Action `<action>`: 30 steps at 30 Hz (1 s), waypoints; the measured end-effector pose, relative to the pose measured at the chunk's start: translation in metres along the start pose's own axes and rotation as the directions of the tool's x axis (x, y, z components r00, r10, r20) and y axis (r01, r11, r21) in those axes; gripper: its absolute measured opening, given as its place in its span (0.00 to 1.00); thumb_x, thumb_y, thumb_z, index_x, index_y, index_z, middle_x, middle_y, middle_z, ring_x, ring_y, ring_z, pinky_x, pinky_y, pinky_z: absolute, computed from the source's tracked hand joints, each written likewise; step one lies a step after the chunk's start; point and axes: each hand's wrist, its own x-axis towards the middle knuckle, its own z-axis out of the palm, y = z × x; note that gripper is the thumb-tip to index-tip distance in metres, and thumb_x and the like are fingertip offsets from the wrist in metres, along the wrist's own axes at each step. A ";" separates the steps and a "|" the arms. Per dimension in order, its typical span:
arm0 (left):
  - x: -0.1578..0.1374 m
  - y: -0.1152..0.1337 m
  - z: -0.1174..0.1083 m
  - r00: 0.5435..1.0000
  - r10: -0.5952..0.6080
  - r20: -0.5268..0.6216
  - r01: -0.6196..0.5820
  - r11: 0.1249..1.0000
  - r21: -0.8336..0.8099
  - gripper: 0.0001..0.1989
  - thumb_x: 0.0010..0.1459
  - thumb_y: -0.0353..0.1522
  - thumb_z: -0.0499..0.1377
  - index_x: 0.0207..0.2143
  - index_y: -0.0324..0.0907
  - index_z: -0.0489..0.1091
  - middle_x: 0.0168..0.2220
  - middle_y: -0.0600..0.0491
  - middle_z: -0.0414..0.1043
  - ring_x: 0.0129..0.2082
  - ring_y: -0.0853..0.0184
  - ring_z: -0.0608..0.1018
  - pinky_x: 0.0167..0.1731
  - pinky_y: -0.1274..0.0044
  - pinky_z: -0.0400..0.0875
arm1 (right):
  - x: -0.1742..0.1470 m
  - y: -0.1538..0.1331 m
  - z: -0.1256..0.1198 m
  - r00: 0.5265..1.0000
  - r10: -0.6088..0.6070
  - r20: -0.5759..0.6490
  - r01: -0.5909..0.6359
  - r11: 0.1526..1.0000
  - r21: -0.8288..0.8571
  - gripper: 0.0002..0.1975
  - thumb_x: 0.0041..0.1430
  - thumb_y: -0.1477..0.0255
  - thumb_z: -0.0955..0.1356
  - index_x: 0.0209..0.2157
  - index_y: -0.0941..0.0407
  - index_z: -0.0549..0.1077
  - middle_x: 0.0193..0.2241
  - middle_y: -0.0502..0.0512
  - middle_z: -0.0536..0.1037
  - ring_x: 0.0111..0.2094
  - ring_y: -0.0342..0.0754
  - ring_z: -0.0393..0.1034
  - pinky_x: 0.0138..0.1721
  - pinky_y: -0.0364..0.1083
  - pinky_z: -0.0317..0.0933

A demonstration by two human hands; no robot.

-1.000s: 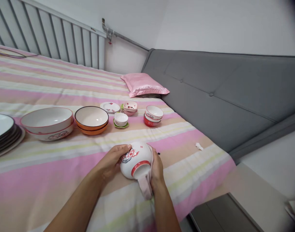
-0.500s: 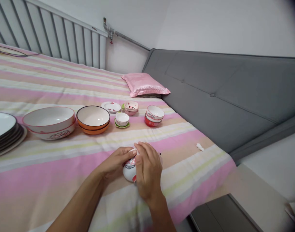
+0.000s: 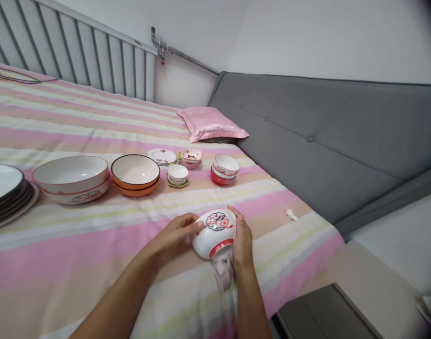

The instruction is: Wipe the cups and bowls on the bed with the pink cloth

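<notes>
A white bowl [image 3: 212, 235] with a red foot ring and a printed red-and-black pattern is tipped on its side between my hands. My left hand [image 3: 182, 231] grips its left edge, thumb on the outer wall. On the other side my right hand [image 3: 242, 238] presses against the bowl, its fingers partly hidden. A pale crumpled cloth [image 3: 225, 273] hangs below the foot ring beside my right palm, and how it is held is hidden. Farther off stand stacked small bowls [image 3: 226, 165], white and red.
Orange bowls [image 3: 136, 172], large white bowls [image 3: 72, 174] and dark-edged plates [image 3: 11, 188] line the left. Small dishes [image 3: 178, 173] and flowered plates [image 3: 162, 157] sit mid-bed. A pink pillow [image 3: 213, 123] lies by the grey headboard [image 3: 324, 127]; a white scrap [image 3: 291, 215] is at right.
The bowl has turned, bringing its printed side and foot ring into view. My right hand has moved right from across its front to its right side, and the cloth now shows below.
</notes>
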 end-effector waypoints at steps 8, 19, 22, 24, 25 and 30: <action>-0.001 -0.004 -0.005 0.937 -0.120 0.329 0.110 0.993 0.048 0.23 0.48 0.37 0.66 0.47 0.38 0.72 0.44 0.45 0.76 0.44 0.58 0.75 0.47 0.68 0.67 | 0.001 0.008 0.004 0.996 0.094 0.008 -0.094 0.986 0.137 0.27 0.61 0.53 0.57 0.49 0.58 0.71 0.48 0.59 0.75 0.50 0.52 0.69 0.51 0.50 0.61; -0.002 -0.010 0.007 0.984 -0.004 0.180 0.025 0.993 -0.114 0.17 0.43 0.36 0.68 0.34 0.35 0.73 0.29 0.49 0.74 0.30 0.64 0.74 0.32 0.74 0.69 | -0.028 -0.040 0.018 0.896 -0.338 0.287 0.425 0.838 -0.342 0.20 0.67 0.67 0.54 0.53 0.51 0.69 0.57 0.53 0.67 0.60 0.49 0.57 0.59 0.55 0.51; -0.002 -0.008 0.007 0.993 0.060 0.101 -0.055 0.997 -0.053 0.15 0.42 0.34 0.69 0.32 0.36 0.73 0.30 0.51 0.73 0.31 0.65 0.73 0.34 0.75 0.68 | -0.037 -0.052 0.026 0.819 -0.376 0.433 0.556 0.706 -0.439 0.19 0.66 0.70 0.55 0.52 0.49 0.70 0.55 0.50 0.69 0.60 0.50 0.56 0.61 0.57 0.46; -0.001 -0.007 0.007 0.993 0.088 0.079 -0.088 0.996 -0.011 0.15 0.42 0.33 0.68 0.33 0.36 0.73 0.31 0.50 0.74 0.33 0.64 0.73 0.35 0.76 0.68 | -0.039 -0.055 0.028 0.791 -0.375 0.483 0.593 0.665 -0.454 0.19 0.66 0.70 0.56 0.51 0.48 0.70 0.54 0.49 0.71 0.60 0.50 0.55 0.61 0.57 0.45; -0.001 -0.006 0.007 0.993 0.089 0.079 -0.090 0.996 0.009 0.15 0.42 0.33 0.68 0.34 0.36 0.73 0.31 0.50 0.74 0.34 0.64 0.73 0.35 0.76 0.68 | -0.038 -0.055 0.028 0.788 -0.371 0.491 0.596 0.657 -0.461 0.18 0.66 0.71 0.56 0.51 0.48 0.70 0.54 0.48 0.71 0.60 0.50 0.55 0.61 0.57 0.45; 0.001 -0.007 0.004 0.985 0.044 0.169 -0.047 0.999 0.014 0.22 0.38 0.34 0.70 0.36 0.36 0.71 0.32 0.50 0.73 0.33 0.64 0.73 0.33 0.75 0.68 | -0.026 -0.044 0.017 0.849 -0.359 0.387 0.519 0.704 -0.485 0.20 0.67 0.69 0.53 0.52 0.48 0.70 0.56 0.49 0.68 0.61 0.50 0.55 0.60 0.57 0.47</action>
